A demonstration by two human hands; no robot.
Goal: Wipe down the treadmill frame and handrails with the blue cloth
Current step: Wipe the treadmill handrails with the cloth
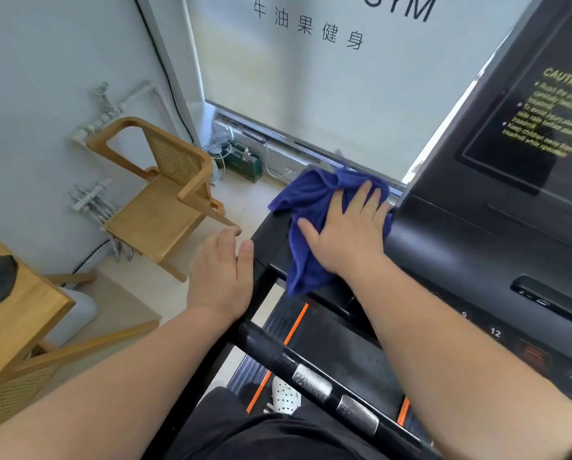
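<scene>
My right hand (347, 232) lies flat, fingers spread, on the crumpled blue cloth (306, 200), pressing it onto the left end of the black treadmill console frame (443, 257). Part of the cloth hangs down over the frame's front edge. My left hand (219, 273) rests with fingers together on the outer left edge of the frame, holding nothing. Below, a black handrail (278, 351) with silver sensor pads runs diagonally across the view. The treadmill belt with orange side stripes shows beneath it.
A wooden chair (165, 194) stands on the floor to the left, beside a wall with pipes. A wooden table (19, 303) sits at the far left edge. A frosted window (311, 94) is behind the treadmill. The console screen (536, 127) carries yellow caution text.
</scene>
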